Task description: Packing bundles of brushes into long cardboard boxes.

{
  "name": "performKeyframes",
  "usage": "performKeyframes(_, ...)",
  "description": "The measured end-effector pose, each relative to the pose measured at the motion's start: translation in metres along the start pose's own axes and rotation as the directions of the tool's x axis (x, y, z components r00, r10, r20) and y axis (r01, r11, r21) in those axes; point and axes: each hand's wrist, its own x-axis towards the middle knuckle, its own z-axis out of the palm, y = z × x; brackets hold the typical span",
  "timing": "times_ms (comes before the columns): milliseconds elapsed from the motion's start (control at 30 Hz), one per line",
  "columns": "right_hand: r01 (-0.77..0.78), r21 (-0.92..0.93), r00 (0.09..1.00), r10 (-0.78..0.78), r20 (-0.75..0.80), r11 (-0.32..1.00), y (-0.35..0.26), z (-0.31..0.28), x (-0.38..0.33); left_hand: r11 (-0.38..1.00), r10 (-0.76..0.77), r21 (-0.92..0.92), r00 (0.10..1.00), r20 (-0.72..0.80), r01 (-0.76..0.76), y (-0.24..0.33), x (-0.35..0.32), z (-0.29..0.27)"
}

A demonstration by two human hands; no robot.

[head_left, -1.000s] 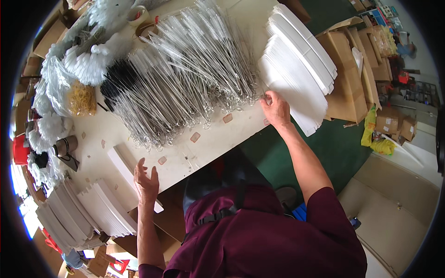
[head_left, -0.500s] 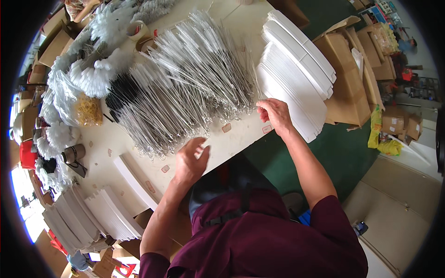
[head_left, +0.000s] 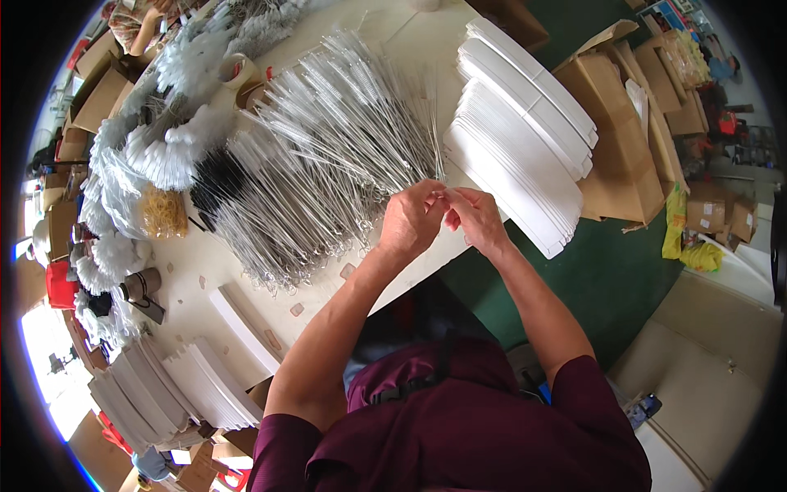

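the left hand (head_left: 408, 221) and right hand (head_left: 481, 220) meet at the fingertips; whether they pinch anything, i cannot tell. the loop-ended wire tube brushes (head_left: 320, 160) lie at ten o'clock, nearer the left hand, long axes running eleven to five, loops at five.

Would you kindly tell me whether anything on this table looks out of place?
One white strip lies alone on the table, apart from the nearby white stack, so it looks slightly stray; nothing appears spilled.
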Motion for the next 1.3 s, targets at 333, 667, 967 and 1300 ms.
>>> performKeyframes(333, -0.014, 0.050, 1.000, 0.014, -0.002, 0.999, 0.012, -0.003, 0.012, 0.992, -0.022, 0.125, 0.999, 0.043, 0.017, 0.002, 0.009, -0.005)
performKeyframes(667, -0.032, 0.077, 0.999, 0.031, 0.011, 0.997, 0.018, -0.004, 0.017, 0.965, -0.029, 0.259, 0.973, 0.227, -0.031, 0.014, 0.021, -0.022)
performKeyframes(967, -0.170, 0.196, 0.984, 0.155, 0.089, 0.966, 0.010, -0.005, 0.028, 0.981, -0.052, 0.193, 0.974, 0.220, 0.009, 0.009, 0.022, -0.022)
performKeyframes(1300, -0.221, 0.274, 0.966, 0.172, 0.192, 0.936, 0.004, 0.000, 0.042, 0.940, 0.269, 0.181, 0.954, 0.129, -0.290, 0.005, 0.002, -0.022)
